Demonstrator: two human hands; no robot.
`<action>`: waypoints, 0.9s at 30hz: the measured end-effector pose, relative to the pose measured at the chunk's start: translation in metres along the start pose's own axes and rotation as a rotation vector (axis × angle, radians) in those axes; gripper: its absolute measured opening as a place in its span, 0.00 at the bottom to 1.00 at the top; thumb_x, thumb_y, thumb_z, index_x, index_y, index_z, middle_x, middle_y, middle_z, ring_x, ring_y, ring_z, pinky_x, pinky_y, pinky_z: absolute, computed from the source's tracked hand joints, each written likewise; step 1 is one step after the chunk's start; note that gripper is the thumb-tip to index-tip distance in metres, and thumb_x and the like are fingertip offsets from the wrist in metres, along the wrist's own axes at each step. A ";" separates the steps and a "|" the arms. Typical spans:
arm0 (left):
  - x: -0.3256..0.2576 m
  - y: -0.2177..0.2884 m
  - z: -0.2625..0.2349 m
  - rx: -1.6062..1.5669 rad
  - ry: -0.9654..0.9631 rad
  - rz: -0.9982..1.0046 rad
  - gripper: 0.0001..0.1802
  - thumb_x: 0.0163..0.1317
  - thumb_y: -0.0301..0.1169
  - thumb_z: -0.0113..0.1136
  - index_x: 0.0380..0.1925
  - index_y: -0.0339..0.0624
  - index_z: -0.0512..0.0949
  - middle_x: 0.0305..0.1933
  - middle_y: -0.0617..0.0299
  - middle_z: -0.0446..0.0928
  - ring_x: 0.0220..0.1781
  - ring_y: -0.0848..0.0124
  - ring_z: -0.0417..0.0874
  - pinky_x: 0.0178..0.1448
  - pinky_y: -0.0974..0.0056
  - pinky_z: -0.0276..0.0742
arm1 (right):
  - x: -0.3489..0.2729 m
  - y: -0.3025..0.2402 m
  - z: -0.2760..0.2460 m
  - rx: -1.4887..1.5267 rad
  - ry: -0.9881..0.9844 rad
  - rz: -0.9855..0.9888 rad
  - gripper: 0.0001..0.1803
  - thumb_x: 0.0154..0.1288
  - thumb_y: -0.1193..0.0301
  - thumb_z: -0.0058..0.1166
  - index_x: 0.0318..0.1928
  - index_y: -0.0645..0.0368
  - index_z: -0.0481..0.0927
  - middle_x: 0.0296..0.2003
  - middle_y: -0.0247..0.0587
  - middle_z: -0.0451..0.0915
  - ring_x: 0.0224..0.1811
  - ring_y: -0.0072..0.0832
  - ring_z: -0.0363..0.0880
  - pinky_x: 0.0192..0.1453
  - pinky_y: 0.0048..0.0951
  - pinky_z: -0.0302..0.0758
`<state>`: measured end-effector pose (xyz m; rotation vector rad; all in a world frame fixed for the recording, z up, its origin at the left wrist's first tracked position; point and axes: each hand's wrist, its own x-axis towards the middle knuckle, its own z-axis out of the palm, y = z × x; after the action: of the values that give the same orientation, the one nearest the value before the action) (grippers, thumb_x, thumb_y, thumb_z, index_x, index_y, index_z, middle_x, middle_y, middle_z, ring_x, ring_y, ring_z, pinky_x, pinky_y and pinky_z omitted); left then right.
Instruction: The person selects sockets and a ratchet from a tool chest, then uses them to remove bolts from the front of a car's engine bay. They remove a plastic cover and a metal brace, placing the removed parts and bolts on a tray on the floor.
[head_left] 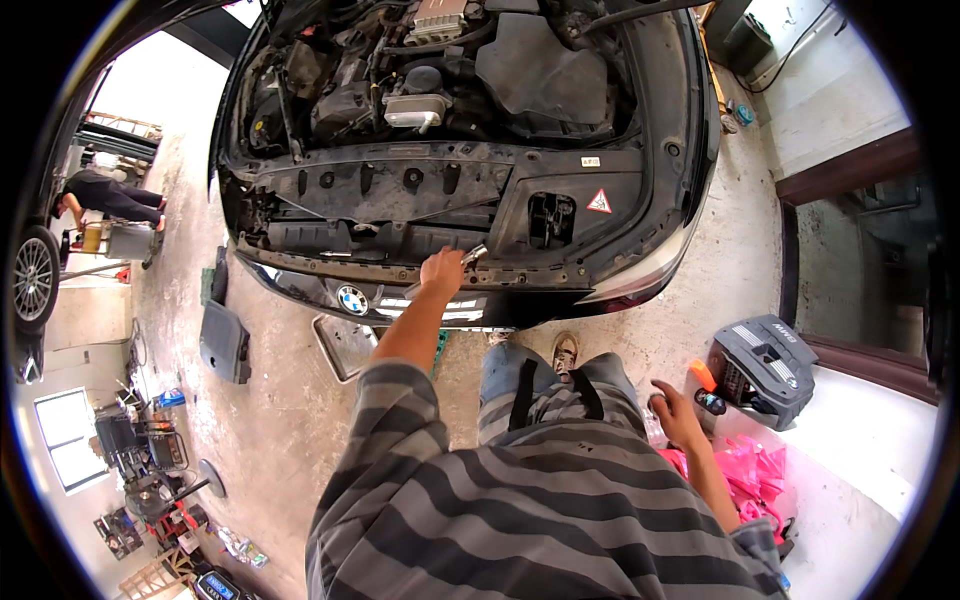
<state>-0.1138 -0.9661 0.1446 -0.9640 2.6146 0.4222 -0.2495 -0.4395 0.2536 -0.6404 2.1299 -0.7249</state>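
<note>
L hand [440, 272] closed on silver tool [474, 255], at front edge of car [675, 150] bay; R hand [680, 415] well apart, low on R, fingers curled, can't tell if holding smth. Step looks like tool work on front panel [350, 165]; next move prob needs firm grip, tool kept sq. Count: 2 hands, 1 held tool, 1 car, 1 tray [345, 347], 1 engine cover [768, 350], 1 co-worker [110, 197] far L

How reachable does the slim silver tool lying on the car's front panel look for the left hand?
Probably yes: the left hand is at the car's front edge, and nothing seems to block its way to the slim silver tool. However, the hand appears to hold another silver tool.
</note>
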 end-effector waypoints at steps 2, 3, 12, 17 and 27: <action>0.023 0.001 -0.007 -0.027 -0.142 0.038 0.14 0.62 0.38 0.62 0.46 0.49 0.81 0.48 0.52 0.80 0.48 0.50 0.83 0.51 0.49 0.80 | -0.028 0.038 0.019 0.023 0.098 0.101 0.24 0.72 0.59 0.50 0.60 0.62 0.74 0.29 0.48 0.81 0.29 0.35 0.80 0.37 0.34 0.75; 0.030 -0.001 -0.009 -0.035 -0.214 0.058 0.14 0.61 0.38 0.63 0.46 0.49 0.82 0.49 0.52 0.81 0.49 0.49 0.83 0.52 0.49 0.80 | -0.044 0.046 0.030 0.022 0.136 0.159 0.24 0.73 0.59 0.50 0.60 0.63 0.74 0.27 0.44 0.80 0.27 0.30 0.78 0.35 0.31 0.74; 0.064 -0.020 -0.011 0.106 -0.288 0.385 0.23 0.61 0.47 0.64 0.42 0.36 0.82 0.50 0.44 0.81 0.52 0.47 0.83 0.54 0.49 0.80 | -0.114 0.017 0.165 0.733 0.404 0.495 0.22 0.77 0.53 0.42 0.48 0.60 0.77 0.20 0.28 0.69 0.15 0.16 0.65 0.16 0.19 0.60; 0.017 -0.050 -0.023 -0.123 -0.008 0.270 0.22 0.62 0.47 0.62 0.38 0.36 0.80 0.40 0.42 0.82 0.45 0.45 0.84 0.48 0.47 0.81 | -0.126 -0.011 0.214 0.749 0.473 0.451 0.26 0.76 0.44 0.37 0.44 0.54 0.76 0.16 0.32 0.69 0.10 0.20 0.65 0.11 0.22 0.56; -0.318 -0.200 0.064 -1.304 0.279 -0.489 0.21 0.63 0.44 0.66 0.24 0.37 0.76 0.17 0.64 0.71 0.15 0.76 0.68 0.19 0.64 0.61 | -0.103 0.076 0.274 0.438 0.170 0.410 0.25 0.75 0.46 0.41 0.28 0.51 0.67 0.12 0.28 0.62 0.11 0.20 0.63 0.13 0.24 0.60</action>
<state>0.2609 -0.9058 0.1796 -2.0299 1.9372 2.0441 0.0122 -0.3958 0.1090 0.0933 2.0610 -0.9916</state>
